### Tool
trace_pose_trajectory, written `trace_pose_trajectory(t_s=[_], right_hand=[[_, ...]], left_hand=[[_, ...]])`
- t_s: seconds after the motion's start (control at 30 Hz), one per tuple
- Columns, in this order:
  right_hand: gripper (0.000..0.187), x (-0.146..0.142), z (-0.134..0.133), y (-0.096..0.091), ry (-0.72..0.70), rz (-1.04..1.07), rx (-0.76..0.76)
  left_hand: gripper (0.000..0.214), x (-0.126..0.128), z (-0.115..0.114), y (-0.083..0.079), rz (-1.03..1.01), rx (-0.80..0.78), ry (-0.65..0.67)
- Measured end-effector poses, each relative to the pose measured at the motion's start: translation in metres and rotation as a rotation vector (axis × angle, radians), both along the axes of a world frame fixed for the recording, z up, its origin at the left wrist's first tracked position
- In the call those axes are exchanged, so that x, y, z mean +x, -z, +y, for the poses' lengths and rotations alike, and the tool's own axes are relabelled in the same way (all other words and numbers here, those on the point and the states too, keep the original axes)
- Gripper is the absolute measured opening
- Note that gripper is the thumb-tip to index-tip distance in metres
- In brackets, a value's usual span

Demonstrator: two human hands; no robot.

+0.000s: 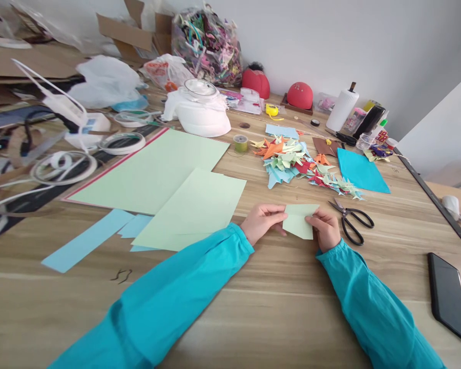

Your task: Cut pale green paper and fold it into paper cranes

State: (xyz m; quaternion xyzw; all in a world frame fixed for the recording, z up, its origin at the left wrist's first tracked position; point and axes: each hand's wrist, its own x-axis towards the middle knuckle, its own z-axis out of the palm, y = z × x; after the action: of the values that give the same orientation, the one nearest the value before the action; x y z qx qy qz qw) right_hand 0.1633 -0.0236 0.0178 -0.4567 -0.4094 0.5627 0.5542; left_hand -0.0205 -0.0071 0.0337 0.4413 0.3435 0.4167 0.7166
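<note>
A small piece of pale green paper point(300, 221) is held just above the table between both hands. My left hand point(264, 221) pinches its left edge, thumb on top. On the opposite edge, my right hand point(325, 225) grips the paper with thumb and fingers. The fingertips behind the sheet are hidden. To the right of my right hand lie black-handled scissors point(351, 218). Larger pale green sheets point(192, 215) rest left of my left hand, partly over light blue paper strips point(88, 240). Beyond the hands is a heap of folded paper pieces point(288, 160) in several colours.
A turquoise sheet point(363, 170) lies right of the heap, and a black phone point(450, 297) at the right. A spool point(240, 143) stands near the heap. Coiled cables and tape rolls point(122, 143) clutter the left. A white padded object point(203, 113) and bags line the back.
</note>
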Motion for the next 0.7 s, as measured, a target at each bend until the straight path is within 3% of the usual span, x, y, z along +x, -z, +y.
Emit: trace_pose_trajectory(t_s=[0.17, 0.47, 0.57, 0.7], right_hand=[[0.017, -0.0012, 0.0002, -0.0048, 0.067, 0.051, -0.07], [0.008, -0.0012, -0.0007, -0.0091, 0.008, -0.065, -0.058], [0.017, 0.0007, -0.0019, -0.0068, -0.074, -0.087, 0.001], [0.046, 0.004, -0.0043, -0.0013, -0.175, -0.126, 0.127]], left_hand=[[0.04, -0.0016, 0.0001, 0.0013, -0.035, 0.066, 0.087], [0.026, 0.0043, -0.0038, -0.0042, 0.064, 0.26, -0.024], [0.03, 0.0039, -0.0043, -0.0037, 0.108, 0.257, -0.061], [0.03, 0.0023, -0.0036, -0.0031, 0.143, 0.198, -0.089]])
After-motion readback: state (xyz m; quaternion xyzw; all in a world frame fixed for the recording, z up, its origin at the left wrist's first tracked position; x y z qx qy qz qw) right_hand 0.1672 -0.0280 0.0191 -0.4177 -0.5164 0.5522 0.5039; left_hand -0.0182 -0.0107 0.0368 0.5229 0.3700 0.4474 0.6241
